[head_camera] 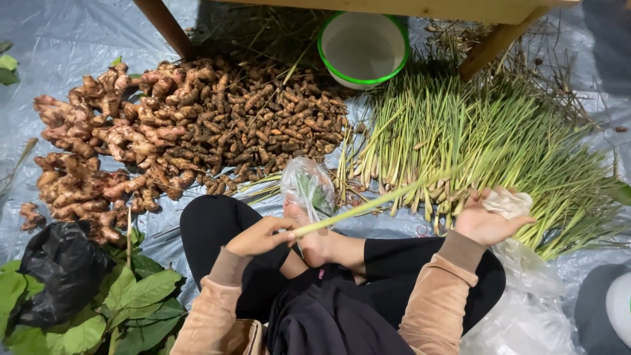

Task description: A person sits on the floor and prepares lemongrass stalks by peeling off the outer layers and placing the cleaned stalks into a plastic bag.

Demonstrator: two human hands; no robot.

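Observation:
I sit cross-legged on a grey tarp [59, 39]. My left hand [259, 236] pinches the pale base end of a long green lemongrass stalk [388, 197], which slants up to the right. My right hand [490, 220] is raised with the palm up and holds a crumpled clear plastic bag [507, 202] at the edge of the lemongrass pile [486, 138]. A small clear bag with green leaves in it [309, 187] lies just past my bare foot [315, 243].
Heaps of galangal [85, 158] and small turmeric roots [263, 125] lie at the left and centre. A white bowl with a green rim [363, 47] stands under a wooden table [420, 6]. At lower left are a black bag [59, 269] and green leaves [138, 302]. Clear plastic bags [526, 309] lie at lower right.

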